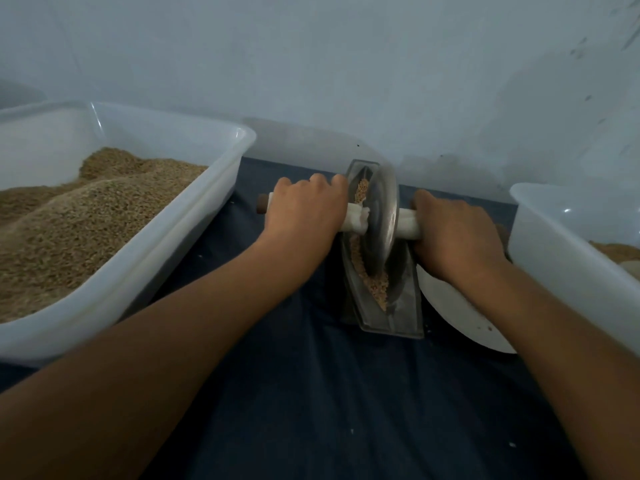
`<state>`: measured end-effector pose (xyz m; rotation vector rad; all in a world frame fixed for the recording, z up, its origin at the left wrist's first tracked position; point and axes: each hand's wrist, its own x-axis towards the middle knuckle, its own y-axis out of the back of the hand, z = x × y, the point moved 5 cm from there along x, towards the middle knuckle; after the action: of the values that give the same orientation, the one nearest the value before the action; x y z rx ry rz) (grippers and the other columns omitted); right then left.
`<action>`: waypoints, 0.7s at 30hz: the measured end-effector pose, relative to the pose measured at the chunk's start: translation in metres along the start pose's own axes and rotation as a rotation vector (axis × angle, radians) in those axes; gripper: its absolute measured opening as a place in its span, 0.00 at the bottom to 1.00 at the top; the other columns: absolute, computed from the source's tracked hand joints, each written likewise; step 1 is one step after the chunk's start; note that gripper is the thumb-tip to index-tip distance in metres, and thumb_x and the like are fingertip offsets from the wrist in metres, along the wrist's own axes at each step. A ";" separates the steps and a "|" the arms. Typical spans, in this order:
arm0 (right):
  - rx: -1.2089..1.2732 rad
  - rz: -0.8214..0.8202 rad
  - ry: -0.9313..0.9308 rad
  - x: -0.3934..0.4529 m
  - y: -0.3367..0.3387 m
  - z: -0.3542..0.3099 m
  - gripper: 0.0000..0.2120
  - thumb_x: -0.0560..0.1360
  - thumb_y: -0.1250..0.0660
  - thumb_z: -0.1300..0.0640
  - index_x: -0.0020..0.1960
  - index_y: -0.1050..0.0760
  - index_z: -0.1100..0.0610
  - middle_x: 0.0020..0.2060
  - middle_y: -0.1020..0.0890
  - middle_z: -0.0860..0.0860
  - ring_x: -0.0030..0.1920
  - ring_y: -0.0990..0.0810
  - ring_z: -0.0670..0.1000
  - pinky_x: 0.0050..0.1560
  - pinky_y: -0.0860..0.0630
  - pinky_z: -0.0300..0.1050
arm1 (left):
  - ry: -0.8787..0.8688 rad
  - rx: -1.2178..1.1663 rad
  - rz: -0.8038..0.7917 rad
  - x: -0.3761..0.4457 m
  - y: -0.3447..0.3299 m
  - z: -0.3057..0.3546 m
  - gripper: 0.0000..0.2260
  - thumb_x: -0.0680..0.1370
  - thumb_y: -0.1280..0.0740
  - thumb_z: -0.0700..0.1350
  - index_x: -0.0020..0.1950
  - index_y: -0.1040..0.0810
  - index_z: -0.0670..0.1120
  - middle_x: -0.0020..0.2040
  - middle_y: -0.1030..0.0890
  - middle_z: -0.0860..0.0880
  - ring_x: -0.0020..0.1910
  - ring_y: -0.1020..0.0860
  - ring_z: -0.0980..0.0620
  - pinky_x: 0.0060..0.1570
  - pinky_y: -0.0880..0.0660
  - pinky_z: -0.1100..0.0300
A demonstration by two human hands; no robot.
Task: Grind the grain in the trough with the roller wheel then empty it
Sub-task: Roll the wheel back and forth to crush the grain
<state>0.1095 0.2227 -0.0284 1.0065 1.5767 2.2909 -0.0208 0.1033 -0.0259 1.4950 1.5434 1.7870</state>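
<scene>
- Two bare forearms are reaching forward over a dark blue cloth [311,393] that is covering the surface under the trough [381,306].
- The trough, a narrow metal boat shape, is lying on the cloth with its length running away from the camera, its far end near the pale wall [346,64].
- The roller wheel [381,216], a metal disc, is standing upright in the trough, about midway along it.
- Grain [375,289] is lying in the trough's groove on both the near and far sides of the wheel.
- The left hand [304,209] is curling its fingers round the white-wrapped handle [353,220] left of the trough; a brown tip is sticking out past the hand.
- The right hand [453,233] is gripping the same handle on the trough's right side.
- A large plastic tub [194,237] heaped with grain is sitting left of the trough.
- A second tub [554,258] is sitting right of the trough, with a white plate [460,323] between them, partly under the right forearm.
</scene>
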 end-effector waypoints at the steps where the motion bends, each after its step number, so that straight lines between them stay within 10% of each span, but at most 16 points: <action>1: 0.011 -0.019 -0.015 0.005 -0.002 0.001 0.12 0.72 0.30 0.55 0.50 0.31 0.54 0.39 0.22 0.53 0.36 0.29 0.57 0.37 0.37 0.47 | 0.003 0.004 -0.002 0.003 -0.002 0.000 0.14 0.73 0.33 0.37 0.55 0.33 0.44 0.51 0.23 0.44 0.47 0.22 0.43 0.43 0.36 0.52; 13: 0.072 -0.238 -0.035 0.059 -0.029 0.016 0.13 0.72 0.28 0.55 0.56 0.21 0.50 0.39 0.23 0.51 0.36 0.27 0.53 0.31 0.35 0.43 | -0.022 0.017 0.043 0.052 -0.019 -0.001 0.08 0.78 0.41 0.35 0.56 0.27 0.41 0.53 0.21 0.41 0.50 0.21 0.39 0.43 0.36 0.52; 21: 0.028 -0.093 -0.039 0.043 -0.016 0.009 0.10 0.72 0.28 0.56 0.53 0.23 0.52 0.43 0.19 0.55 0.37 0.29 0.55 0.33 0.38 0.44 | 0.016 -0.027 0.070 0.026 -0.016 -0.004 0.07 0.76 0.38 0.35 0.52 0.31 0.43 0.49 0.22 0.44 0.45 0.21 0.42 0.41 0.36 0.52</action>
<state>0.0792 0.2580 -0.0222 0.9571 1.6097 2.1812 -0.0403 0.1274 -0.0263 1.5433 1.4853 1.8554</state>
